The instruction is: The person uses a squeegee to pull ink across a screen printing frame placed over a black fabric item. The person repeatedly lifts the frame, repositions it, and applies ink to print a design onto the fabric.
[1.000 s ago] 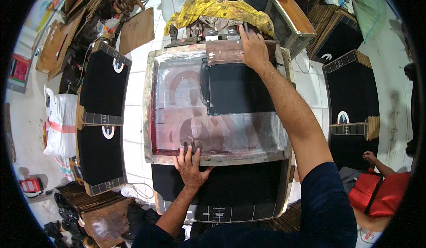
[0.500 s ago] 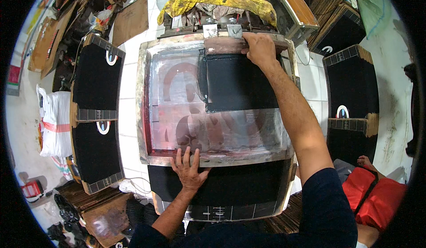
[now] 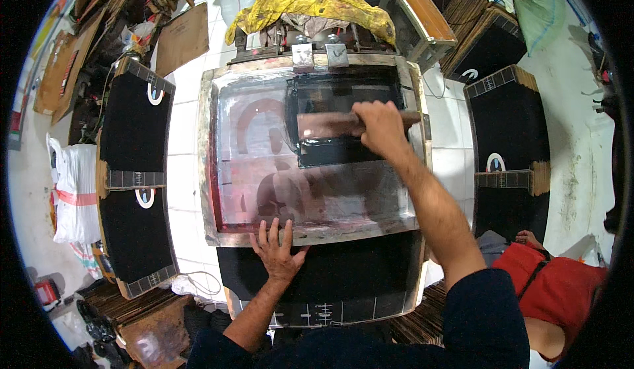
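A screen-printing frame with a translucent mesh lies over a board covered in black fabric. My right hand is closed around the wooden handle of a squeegee, which stands across the right part of the mesh. Under and around its blade is a dark rectangular patch of ink, with a paler streaked area on the far side. My left hand rests on the frame's near rail, fingers spread and flat, holding nothing. Curved reddish-brown shapes show on the mesh between the hands.
Two metal hinge clamps grip the frame's far rail, with a yellow stained cloth behind. Boards with black fabric stand at left and right. A wooden-topped cabinet is far right. Another person in red sits near right.
My right hand has drawn the squeegee from the far rail toward me, onto the dark ink patch. My left hand stays on the near rail. The whole view has shifted slightly.
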`<state>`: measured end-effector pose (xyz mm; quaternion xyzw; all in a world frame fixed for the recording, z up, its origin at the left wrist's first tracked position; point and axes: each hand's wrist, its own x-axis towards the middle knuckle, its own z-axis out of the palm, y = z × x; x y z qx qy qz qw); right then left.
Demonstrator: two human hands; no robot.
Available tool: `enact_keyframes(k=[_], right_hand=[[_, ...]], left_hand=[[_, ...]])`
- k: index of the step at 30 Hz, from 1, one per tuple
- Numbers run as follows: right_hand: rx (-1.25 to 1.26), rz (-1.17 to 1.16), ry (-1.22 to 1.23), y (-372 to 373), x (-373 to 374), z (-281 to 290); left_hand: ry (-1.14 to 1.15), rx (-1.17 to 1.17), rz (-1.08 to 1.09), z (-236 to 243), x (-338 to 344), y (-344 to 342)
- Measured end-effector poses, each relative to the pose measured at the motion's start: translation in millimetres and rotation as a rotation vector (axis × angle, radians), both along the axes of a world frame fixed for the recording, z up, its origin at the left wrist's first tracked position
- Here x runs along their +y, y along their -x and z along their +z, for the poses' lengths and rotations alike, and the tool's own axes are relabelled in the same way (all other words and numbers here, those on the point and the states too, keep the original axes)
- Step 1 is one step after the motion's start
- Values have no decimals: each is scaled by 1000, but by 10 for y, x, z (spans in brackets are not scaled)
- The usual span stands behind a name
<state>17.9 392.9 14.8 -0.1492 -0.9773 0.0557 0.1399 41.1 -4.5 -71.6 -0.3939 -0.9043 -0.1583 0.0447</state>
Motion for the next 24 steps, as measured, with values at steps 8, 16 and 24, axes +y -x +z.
enact_keyframes(k=[8,16,24], right_hand=[[50,-93,-119,879,672,-113],[-53,-136,-52,-187,-324,22],[20,-130,-64,-555,-648,-134]], left_hand=[[65,15,3,-21,-28,0],[-8,27,-7,19,22,15],[-52,23,-3,61,46,-13]])
